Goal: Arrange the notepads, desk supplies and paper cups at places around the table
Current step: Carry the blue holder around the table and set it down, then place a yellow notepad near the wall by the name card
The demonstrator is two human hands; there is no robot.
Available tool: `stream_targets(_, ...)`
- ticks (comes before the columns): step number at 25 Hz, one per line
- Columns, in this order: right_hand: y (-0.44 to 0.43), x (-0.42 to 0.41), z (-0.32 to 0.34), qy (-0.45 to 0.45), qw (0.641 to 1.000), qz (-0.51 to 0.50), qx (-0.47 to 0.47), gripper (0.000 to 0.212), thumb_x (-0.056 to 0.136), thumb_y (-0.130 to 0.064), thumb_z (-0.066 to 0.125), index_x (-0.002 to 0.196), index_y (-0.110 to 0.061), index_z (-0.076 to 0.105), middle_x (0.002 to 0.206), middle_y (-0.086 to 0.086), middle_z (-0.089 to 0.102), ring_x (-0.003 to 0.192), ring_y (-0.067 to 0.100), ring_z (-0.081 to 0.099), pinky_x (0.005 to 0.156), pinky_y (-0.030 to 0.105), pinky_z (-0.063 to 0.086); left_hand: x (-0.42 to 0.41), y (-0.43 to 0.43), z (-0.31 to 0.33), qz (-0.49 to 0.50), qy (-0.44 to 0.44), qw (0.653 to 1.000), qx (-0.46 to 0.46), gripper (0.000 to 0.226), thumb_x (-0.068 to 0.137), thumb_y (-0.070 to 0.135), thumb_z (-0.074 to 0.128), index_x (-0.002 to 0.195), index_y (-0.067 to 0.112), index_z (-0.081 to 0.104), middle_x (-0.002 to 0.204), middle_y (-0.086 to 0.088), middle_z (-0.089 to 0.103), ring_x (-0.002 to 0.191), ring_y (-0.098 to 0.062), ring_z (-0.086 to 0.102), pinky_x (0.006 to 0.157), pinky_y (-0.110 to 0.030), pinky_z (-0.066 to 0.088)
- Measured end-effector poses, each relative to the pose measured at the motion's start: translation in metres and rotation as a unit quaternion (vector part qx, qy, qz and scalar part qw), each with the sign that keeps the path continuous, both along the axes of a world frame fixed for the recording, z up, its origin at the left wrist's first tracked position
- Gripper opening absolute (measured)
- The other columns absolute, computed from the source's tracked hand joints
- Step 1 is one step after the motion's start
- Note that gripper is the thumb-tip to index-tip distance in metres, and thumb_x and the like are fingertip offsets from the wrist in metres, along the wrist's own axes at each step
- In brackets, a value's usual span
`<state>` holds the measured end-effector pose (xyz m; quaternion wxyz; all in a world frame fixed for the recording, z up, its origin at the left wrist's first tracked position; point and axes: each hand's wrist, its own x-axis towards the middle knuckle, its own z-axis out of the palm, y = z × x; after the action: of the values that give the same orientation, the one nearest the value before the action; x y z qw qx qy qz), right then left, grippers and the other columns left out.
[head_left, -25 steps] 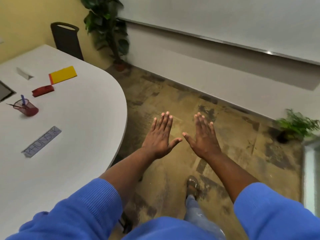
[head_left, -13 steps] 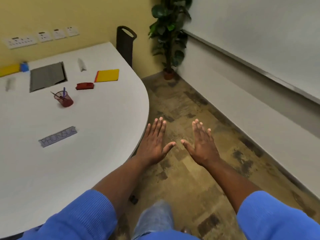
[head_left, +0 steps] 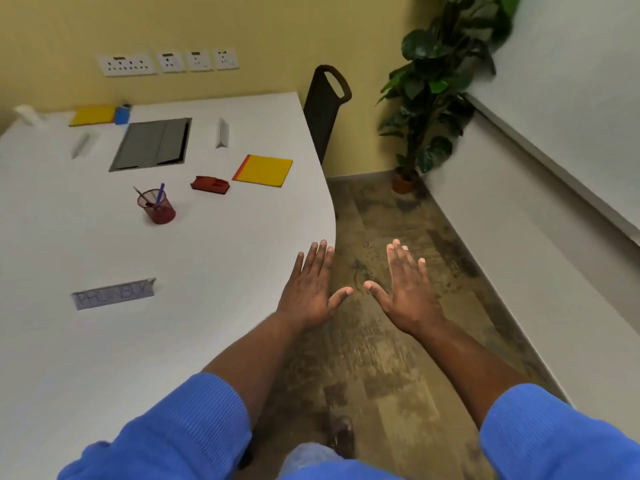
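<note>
Both hands are held out flat, palms down, holding nothing. The left hand (head_left: pixel 310 292) hovers over the rounded edge of the counter (head_left: pixel 225 258) at centre frame, its fingers (head_left: pixel 317 259) straight and close together. The right hand (head_left: pixel 407 294) is beside it above the floor (head_left: pixel 377 216), fingers (head_left: pixel 398 259) slightly spread. On the counter, a name card (head_left: pixel 113 297) stands at left. Above it is a red pen cup (head_left: pixel 157 210), then a red desk tool (head_left: pixel 210 185) beside a yellow notepad (head_left: pixel 265 170). A second yellow notepad (head_left: pixel 92 115) lies upper left.

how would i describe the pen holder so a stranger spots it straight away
On the white table, find the grey hatch panel set in its top. Just nearer the viewer stands the pen holder, left of a low red desk item: the only upright red cup, with pens sticking out.
</note>
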<state>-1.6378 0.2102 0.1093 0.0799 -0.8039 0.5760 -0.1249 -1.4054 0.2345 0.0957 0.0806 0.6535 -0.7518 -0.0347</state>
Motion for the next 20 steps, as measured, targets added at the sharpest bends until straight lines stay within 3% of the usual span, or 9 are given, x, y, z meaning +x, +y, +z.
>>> stream_targets(2, -0.056, -0.003, 0.014, -0.007, 1.000, 0.012, 0.002, 0.091, 0.094, -0.078, 0.017, 0.162, -0.021, -0.003, 0.170, 0.000, -0.008, 0.155, 0.013, -0.012, 0.125, 0.042, -0.008, 0.001, -0.042, 0.007, 0.007, 0.018, 1.000, -0.005, 0.090, 0.098, 0.077, 0.012, 0.163, 0.019, -0.008, 0.170, 0.000, -0.021, 0.151, -0.015, -0.032, 0.124, -0.038, -0.020)
stream_targets(6, -0.149, 0.014, 0.024, -0.002, 0.998, 0.058, -0.008, 0.093, 0.092, -0.080, 0.015, 0.162, -0.020, -0.001, 0.170, 0.000, -0.006, 0.156, 0.014, -0.009, 0.126, 0.046, -0.003, 0.010, -0.111, 0.015, 0.040, 0.008, 0.999, -0.022, 0.088, 0.099, 0.075, 0.011, 0.163, 0.018, -0.010, 0.170, -0.002, -0.021, 0.156, -0.018, -0.024, 0.129, -0.044, -0.008)
stream_targets(12, -0.304, 0.051, -0.006, 0.024, 0.988, 0.150, 0.017, 0.092, 0.092, -0.082, 0.011, 0.161, -0.024, -0.008, 0.169, -0.002, -0.012, 0.155, 0.014, -0.012, 0.125, 0.044, -0.006, 0.034, -0.221, -0.014, 0.126, -0.001, 0.992, 0.021, 0.089, 0.097, 0.076, 0.008, 0.160, 0.020, -0.018, 0.169, -0.003, -0.024, 0.156, -0.022, -0.022, 0.129, -0.049, -0.003)
stream_targets(20, -0.529, 0.080, -0.022, 0.044, 0.961, 0.267, 0.062, 0.093, 0.091, -0.083, 0.008, 0.161, -0.023, -0.006, 0.169, -0.002, -0.009, 0.154, 0.013, -0.013, 0.123, 0.041, -0.009, 0.035, -0.373, -0.026, 0.289, 0.059, 0.954, 0.050, 0.095, 0.092, 0.079, -0.001, 0.162, 0.017, -0.013, 0.169, -0.003, -0.023, 0.157, -0.021, -0.020, 0.129, -0.049, -0.003)
